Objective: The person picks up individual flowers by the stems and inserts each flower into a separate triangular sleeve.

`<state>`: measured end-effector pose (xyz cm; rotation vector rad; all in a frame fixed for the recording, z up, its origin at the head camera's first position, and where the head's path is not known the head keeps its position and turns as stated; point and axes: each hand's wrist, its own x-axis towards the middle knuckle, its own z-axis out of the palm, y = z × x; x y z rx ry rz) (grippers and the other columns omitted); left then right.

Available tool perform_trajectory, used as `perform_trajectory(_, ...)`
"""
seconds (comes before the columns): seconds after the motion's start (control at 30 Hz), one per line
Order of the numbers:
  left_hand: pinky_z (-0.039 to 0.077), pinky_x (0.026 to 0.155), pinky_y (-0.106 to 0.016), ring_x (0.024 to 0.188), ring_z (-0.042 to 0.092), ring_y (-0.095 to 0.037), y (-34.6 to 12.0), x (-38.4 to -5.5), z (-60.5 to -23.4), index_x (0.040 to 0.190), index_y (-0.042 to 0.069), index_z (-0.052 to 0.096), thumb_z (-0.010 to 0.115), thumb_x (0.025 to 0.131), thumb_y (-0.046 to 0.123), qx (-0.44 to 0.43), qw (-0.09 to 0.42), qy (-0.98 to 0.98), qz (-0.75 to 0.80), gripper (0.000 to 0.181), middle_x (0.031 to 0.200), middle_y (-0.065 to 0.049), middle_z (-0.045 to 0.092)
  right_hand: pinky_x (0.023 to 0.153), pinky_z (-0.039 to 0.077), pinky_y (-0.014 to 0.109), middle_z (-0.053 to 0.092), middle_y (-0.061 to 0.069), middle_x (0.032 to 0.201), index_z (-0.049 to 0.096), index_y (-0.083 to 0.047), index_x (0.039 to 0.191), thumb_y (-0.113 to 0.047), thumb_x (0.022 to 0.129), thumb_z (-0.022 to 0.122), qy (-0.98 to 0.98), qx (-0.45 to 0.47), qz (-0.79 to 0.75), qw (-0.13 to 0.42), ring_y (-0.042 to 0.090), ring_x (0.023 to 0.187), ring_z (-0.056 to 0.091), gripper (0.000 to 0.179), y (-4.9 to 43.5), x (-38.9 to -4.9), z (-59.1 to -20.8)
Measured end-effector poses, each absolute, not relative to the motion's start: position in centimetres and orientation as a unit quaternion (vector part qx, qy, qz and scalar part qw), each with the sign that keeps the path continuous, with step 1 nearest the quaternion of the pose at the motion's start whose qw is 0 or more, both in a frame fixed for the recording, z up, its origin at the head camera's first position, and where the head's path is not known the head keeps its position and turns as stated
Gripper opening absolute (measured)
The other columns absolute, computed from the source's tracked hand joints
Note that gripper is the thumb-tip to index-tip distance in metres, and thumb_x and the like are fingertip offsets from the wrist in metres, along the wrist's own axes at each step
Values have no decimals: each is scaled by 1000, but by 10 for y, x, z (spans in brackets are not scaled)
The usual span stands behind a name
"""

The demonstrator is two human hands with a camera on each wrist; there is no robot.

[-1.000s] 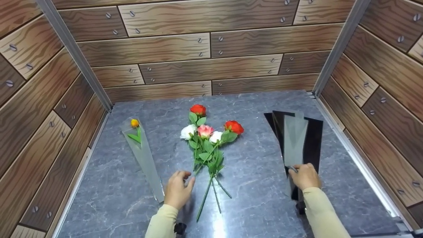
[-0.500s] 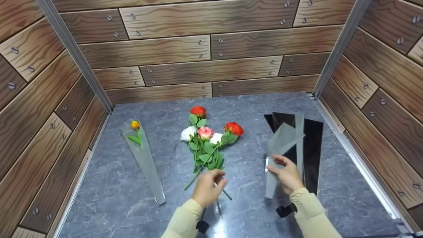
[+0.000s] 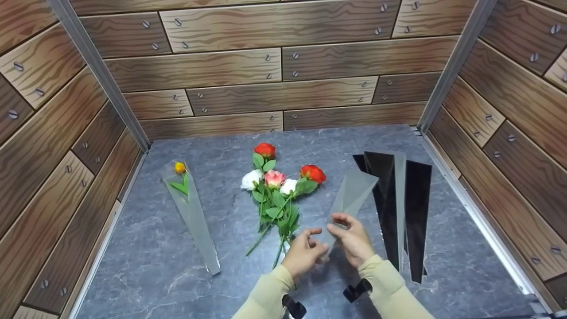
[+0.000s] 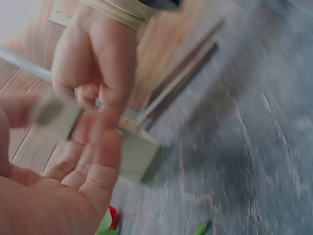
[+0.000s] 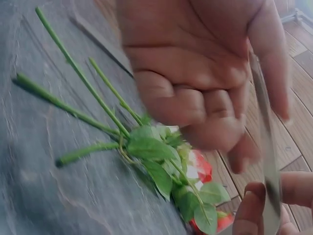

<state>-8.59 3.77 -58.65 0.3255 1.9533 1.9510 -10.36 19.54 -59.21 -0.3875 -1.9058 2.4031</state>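
In the head view, my right hand (image 3: 351,241) pinches a translucent flower sleeve (image 3: 355,190) partway along its length. The wide end points away from me, up and to the right. My left hand (image 3: 302,253) is at the narrow lower end, which lies between its thumb and fingers. In the right wrist view, the sleeve (image 5: 268,147) is edge-on, with the right fingertips (image 5: 252,205) around it. Left of the hands lies a bunch of artificial roses: red (image 3: 312,173), white (image 3: 252,180) and pink (image 3: 274,178), their stems partly behind my left hand.
At the far left lies a sleeve (image 3: 198,230) with a yellow-orange tulip (image 3: 179,167) inside. To the right of my hands is a fanned pile of black sleeves (image 3: 418,208) with a pale translucent one (image 3: 399,199) among them. Wood-patterned walls (image 3: 283,66) enclose the grey marbled tabletop (image 3: 146,248).
My right hand has drawn the translucent sleeve off the black pile, leftwards towards the roses. The left hand has moved right, across the stems, to meet its lower end.
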Motion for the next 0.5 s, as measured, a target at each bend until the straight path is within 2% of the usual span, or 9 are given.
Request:
perform_trajectory(0.13,50,55,-27,61,57,-14,32,-85,-582,122,-6,51,61,88,0,104,174,671,713,36,74,-2,58,75,48,23,51,16,111,49,12,120,9,85,63,-592,-125,796,24,16,91,54,38,191,-103,-590)
perform_trajectory(0.33,41,50,-22,59,50,-10,14,-81,-580,119,0,57,60,89,0,121,167,689,695,30,72,0,53,69,46,22,56,4,96,54,3,111,5,88,61,-557,-143,817,35,13,83,55,24,201,-108,-585)
perform_trajectory(0.43,40,49,-21,58,49,-10,5,-78,-579,120,2,58,60,90,0,133,161,706,676,30,70,1,52,67,43,22,55,2,99,53,2,113,3,90,59,-553,-156,817,46,11,81,53,24,210,-111,-583)
perform_trajectory(0.5,39,49,-21,58,49,-10,1,-76,-578,120,3,59,60,90,1,136,155,716,667,30,70,1,53,68,41,23,50,4,106,48,2,120,2,91,57,-548,-166,818,56,10,81,52,31,216,-112,-583)
